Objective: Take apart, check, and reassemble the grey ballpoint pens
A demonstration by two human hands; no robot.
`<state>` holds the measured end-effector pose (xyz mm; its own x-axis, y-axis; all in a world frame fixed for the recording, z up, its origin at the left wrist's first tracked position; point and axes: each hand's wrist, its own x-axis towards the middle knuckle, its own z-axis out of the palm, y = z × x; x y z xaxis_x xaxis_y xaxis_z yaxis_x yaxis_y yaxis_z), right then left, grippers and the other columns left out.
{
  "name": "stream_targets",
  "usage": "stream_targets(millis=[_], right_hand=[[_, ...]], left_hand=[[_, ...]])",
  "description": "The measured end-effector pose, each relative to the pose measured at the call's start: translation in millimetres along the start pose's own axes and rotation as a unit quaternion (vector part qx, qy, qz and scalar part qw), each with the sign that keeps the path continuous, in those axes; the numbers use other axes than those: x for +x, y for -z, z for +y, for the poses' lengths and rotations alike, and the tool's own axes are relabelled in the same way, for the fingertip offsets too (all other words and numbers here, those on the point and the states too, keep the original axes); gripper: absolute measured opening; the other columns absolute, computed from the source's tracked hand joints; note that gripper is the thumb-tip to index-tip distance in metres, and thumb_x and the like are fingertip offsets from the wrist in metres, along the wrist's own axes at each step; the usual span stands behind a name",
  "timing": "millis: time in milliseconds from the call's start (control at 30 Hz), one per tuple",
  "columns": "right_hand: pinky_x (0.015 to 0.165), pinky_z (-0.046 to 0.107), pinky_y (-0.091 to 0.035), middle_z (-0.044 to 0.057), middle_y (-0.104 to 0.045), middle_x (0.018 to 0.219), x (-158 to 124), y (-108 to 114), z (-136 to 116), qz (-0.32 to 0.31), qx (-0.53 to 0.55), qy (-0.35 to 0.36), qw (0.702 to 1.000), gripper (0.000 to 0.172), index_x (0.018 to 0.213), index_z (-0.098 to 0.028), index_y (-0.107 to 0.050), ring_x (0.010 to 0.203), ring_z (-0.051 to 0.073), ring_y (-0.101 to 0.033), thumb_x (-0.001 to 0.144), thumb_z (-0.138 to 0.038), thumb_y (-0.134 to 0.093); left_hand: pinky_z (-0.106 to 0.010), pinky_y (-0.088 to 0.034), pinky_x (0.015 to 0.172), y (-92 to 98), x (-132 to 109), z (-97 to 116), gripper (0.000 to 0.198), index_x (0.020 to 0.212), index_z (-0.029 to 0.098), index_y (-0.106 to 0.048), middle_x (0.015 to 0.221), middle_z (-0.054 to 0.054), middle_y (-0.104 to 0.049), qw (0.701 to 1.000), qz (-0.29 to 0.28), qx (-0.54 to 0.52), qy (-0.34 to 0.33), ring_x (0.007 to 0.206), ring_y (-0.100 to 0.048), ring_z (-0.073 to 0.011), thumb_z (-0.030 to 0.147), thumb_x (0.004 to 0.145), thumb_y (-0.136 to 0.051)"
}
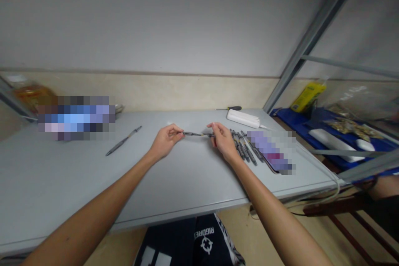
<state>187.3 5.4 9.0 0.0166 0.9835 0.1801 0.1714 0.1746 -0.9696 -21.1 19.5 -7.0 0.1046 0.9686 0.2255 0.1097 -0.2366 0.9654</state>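
A thin dark pen (195, 134) with a small yellow band is held level above the grey table (183, 178). My left hand (168, 139) pinches its left end between thumb and fingers. At its right end is my right hand (222, 138), closed on the pen with the index finger partly raised. Several similar dark grey pens (249, 149) lie side by side just right of my right hand. Another pen (124, 141) rests alone on the table, to the left of my left hand.
A screwdriver (234, 108) and a white power strip (243, 119) lie at the back right. A blurred-out phone-like object (269, 151) is beside the pens, another pixelated object (76, 117) at the back left. Metal posts (299, 54) and a blue surface (285, 117) stand right.
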Motion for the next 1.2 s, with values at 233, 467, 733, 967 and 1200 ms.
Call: stream_targets(millis=[233,467,733,967,1200], right_hand=[[0.042,0.020,-0.037,-0.002,-0.062,0.062,1.6,-1.2,0.0,-0.053,0.143,-0.008,0.988,0.037,0.084,-0.018,-0.054,0.044,0.009,-0.052,0.066,-0.048,-0.065],[0.043,0.023,-0.034,-0.002,-0.049,0.038,-0.9,0.6,4.6,-0.021,-0.060,-0.001,0.998,0.048,0.055,-0.017,-0.054,0.035,0.010,-0.044,0.080,-0.057,-0.045],[0.049,0.023,-0.040,0.001,-0.062,0.064,3.6,-0.1,11.5,0.025,-0.052,0.074,0.996,0.034,0.090,-0.017,-0.063,0.053,0.014,-0.055,0.073,-0.046,-0.058],[0.045,0.023,-0.035,0.000,-0.051,0.043,0.3,1.5,8.7,-0.011,-0.098,0.018,0.995,0.053,0.051,-0.016,-0.055,0.040,0.010,-0.044,0.082,-0.057,-0.042],[0.046,0.021,-0.041,0.002,-0.065,0.072,1.7,-1.1,12.1,-0.023,-0.037,0.063,0.997,0.031,0.091,-0.018,-0.062,0.054,0.013,-0.057,0.073,-0.043,-0.061]], left_hand=[[-0.028,-0.048,0.066,3.2,4.4,-5.5,0.039,0.072,0.013,-0.060,0.067,-0.004,-0.066,0.996,0.044,-0.069,0.045,0.063,-0.062,-0.0135,0.042,0.053,-0.078],[-0.030,-0.048,0.067,1.3,2.5,2.8,0.042,0.071,0.013,-0.060,0.064,-0.004,-0.066,0.994,0.047,-0.078,0.054,0.063,-0.062,-0.0148,0.044,0.050,-0.078],[-0.028,-0.045,0.064,2.6,2.8,6.4,0.040,0.069,0.013,-0.060,0.058,-0.003,-0.063,0.994,0.056,-0.071,0.061,0.060,-0.060,-0.0141,0.044,0.050,-0.077],[-0.027,-0.044,0.060,1.6,2.3,4.4,0.037,0.070,0.013,-0.060,0.059,-0.003,-0.064,0.994,0.046,-0.081,0.064,0.055,-0.057,-0.0123,0.039,0.052,-0.077],[-0.026,-0.043,0.060,2.7,2.7,6.5,0.034,0.069,0.012,-0.060,0.057,-0.002,-0.063,0.994,0.050,-0.080,0.059,0.055,-0.056,-0.0115,0.039,0.054,-0.076]])
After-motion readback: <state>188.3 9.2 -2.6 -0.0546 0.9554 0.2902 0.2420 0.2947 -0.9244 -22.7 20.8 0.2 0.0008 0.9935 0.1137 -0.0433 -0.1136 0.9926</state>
